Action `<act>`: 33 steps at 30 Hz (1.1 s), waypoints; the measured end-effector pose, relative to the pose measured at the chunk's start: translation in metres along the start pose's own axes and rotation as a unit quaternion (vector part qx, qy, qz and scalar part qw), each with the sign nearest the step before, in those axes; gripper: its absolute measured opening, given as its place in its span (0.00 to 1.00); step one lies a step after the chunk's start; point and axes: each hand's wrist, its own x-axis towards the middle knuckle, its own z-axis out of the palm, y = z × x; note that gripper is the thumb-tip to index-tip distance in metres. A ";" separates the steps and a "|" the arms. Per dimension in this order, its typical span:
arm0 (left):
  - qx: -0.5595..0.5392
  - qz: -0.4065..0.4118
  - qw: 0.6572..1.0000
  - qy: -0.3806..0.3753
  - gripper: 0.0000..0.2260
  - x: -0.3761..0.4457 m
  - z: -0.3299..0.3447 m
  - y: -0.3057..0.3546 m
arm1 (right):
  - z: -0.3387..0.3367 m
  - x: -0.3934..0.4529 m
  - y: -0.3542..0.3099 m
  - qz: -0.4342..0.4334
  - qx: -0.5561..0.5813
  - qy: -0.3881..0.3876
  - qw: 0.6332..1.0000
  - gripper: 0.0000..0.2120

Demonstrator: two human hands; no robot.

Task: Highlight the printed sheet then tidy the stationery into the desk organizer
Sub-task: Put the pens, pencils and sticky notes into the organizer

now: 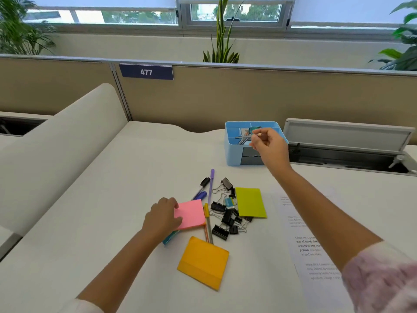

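A light blue desk organizer (pixel 232 154) stands at the back of the desk, with silver pens and a teal item in its top compartments. My right hand (pixel 270 147) hovers over it with fingers curled; whether it holds anything is unclear. My left hand (pixel 163 219) grips the left edge of a pink sticky-note pad (pixel 191 214). Beside it lie an orange pad (pixel 203 263), a green pad (pixel 250 203), a purple pen (pixel 211 186), a black marker (pixel 203 185), a yellow pen (pixel 208 222) and several black binder clips (pixel 226 219). The printed sheet (pixel 309 242) lies under my right forearm.
A teal object (pixel 170 239) pokes out under my left wrist. A beige partition with the sign 477 (pixel 146 72) runs behind the desk. An open cable tray (pixel 347 141) sits to the right of the organizer. A rounded white divider (pixel 67 143) rises at the left.
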 end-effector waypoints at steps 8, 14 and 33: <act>-0.050 0.017 0.998 0.019 0.19 -0.002 0.011 -0.004 | 0.019 0.036 0.012 0.013 -0.054 -0.015 0.998 0.10; -0.143 0.060 0.985 0.081 0.10 -0.002 0.015 0.001 | 0.026 0.031 0.015 0.032 -0.052 -0.039 0.997 0.14; -0.160 0.021 0.986 0.042 0.21 -0.019 0.037 -0.018 | -0.018 -0.124 0.095 0.070 -0.107 -0.131 0.983 0.10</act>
